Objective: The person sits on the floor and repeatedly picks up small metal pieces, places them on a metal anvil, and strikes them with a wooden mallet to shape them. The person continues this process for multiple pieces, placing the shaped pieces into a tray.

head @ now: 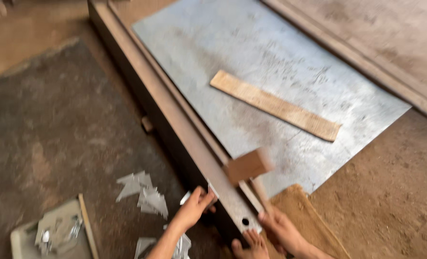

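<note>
My right hand grips wooden mallet, poised over long rusty steel beam | left hand pinches small silver metal piece against beam edge, apparently steadying it | grey metal sheet beyond carries flat wooden strip.

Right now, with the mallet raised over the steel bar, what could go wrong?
1. The left hand grips the bar edge close under the wooden mallet; a missed blow could hit its fingers.
2. Toes rest by the bar's end, also near the mallet's path.
3. Sharp metal scraps lie beside the left hand; it may get cut.
</note>
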